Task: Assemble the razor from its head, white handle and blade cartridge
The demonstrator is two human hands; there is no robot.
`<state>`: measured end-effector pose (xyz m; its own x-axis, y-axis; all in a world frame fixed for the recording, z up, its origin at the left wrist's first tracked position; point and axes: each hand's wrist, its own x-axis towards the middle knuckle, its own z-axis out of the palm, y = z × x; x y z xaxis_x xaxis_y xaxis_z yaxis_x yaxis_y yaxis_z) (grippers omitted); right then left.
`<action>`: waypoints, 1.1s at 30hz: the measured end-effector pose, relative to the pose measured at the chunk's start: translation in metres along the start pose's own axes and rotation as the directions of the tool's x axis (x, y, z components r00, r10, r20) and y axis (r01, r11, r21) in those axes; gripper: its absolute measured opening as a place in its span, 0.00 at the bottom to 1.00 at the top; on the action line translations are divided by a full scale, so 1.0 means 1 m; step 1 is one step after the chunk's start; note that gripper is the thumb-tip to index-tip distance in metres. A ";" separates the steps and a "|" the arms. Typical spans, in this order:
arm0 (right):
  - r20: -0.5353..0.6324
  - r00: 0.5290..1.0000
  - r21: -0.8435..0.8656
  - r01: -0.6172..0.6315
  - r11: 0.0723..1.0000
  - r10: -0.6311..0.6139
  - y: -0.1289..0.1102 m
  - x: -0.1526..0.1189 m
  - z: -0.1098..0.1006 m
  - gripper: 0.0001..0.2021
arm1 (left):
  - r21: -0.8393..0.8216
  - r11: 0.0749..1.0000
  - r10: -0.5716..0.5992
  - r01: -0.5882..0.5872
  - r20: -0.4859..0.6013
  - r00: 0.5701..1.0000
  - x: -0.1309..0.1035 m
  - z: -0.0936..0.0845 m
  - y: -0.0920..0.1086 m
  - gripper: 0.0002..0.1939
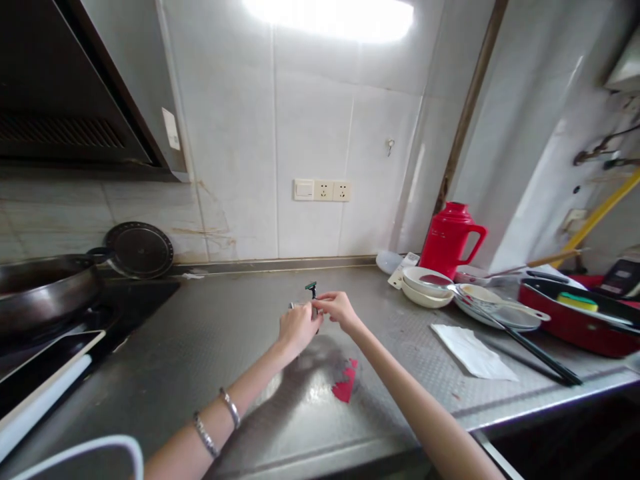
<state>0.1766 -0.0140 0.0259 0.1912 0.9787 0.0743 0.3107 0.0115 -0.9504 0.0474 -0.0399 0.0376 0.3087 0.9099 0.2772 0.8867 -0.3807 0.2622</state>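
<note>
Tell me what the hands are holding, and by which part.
A razor-like tool, by its handle: the left hand grips it below the head; the right hand meets it there, its exact grip unclear.

A slim green-and-black razor (311,287) is above the grey steel surface (225,327), behind a torn red scrap (345,387) nearer the front edge; at right, a red plastic flask (447,237) stands by the back edge behind round white bowls (425,297).

Razor (311,287) green and black; scrap (345,387) pinkish-red; flask (445,240) red; sponge (577,303) yellow-green.
</note>
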 end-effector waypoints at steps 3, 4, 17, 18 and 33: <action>-0.030 0.999 -0.152 0.013 0.988 -0.018 0.009 0.008 -0.017 0.18 | 0.000 0.999 0.055 -0.055 -0.036 0.998 -0.004 0.000 0.000 0.21; -0.055 0.998 -0.245 0.022 0.969 -0.037 0.013 0.012 -0.025 0.18 | 0.013 0.998 0.061 -0.061 -0.041 0.997 -0.004 0.001 -0.002 0.21; -0.180 0.982 -0.702 -0.094 0.706 -0.048 0.071 0.036 -0.091 0.11 | 0.131 0.989 -0.079 0.065 0.104 0.991 0.002 0.019 -0.048 0.15; -0.176 0.984 -0.712 -0.098 0.695 -0.042 0.072 0.037 -0.091 0.10 | 0.137 0.988 -0.086 0.071 0.108 0.990 0.002 0.020 -0.048 0.15; -0.192 0.980 -0.799 -0.124 0.589 -0.053 0.059 0.028 -0.091 0.10 | 0.181 0.978 -0.128 0.101 0.145 0.981 0.008 0.035 -0.049 0.16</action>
<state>0.2854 -0.0048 -0.0010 0.3496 0.9192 0.1814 0.9028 -0.2787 -0.3276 0.0183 -0.0079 -0.0049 0.2393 0.9653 0.1043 0.9609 -0.2509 0.1174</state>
